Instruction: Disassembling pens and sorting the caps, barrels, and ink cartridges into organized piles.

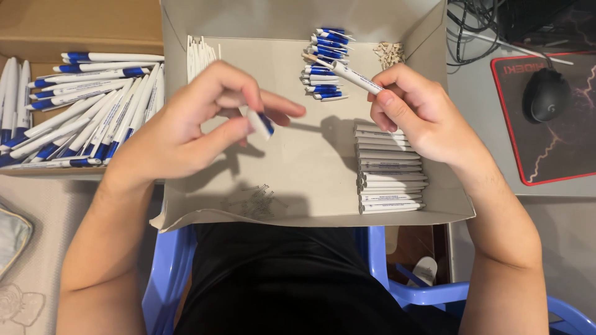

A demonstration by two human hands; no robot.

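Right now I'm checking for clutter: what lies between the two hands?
In the head view, only bare tray floor lies between the left hand and the right hand; nothing sits there.

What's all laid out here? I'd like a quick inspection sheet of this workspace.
Surface: shallow cardboard tray on the person's lap.
Job's things: left hand pinches a white-and-blue pen tip; right hand holds a white barrel. In the tray: stacked barrels, blue tips, white refills, springs, small beige pieces.
Clutter: finished pens piled in a box at left.
Hands: both closed on parts, apart from each other.
Cables: black bundle top right.
Surroundings: mouse on a red-edged pad; blue chair.
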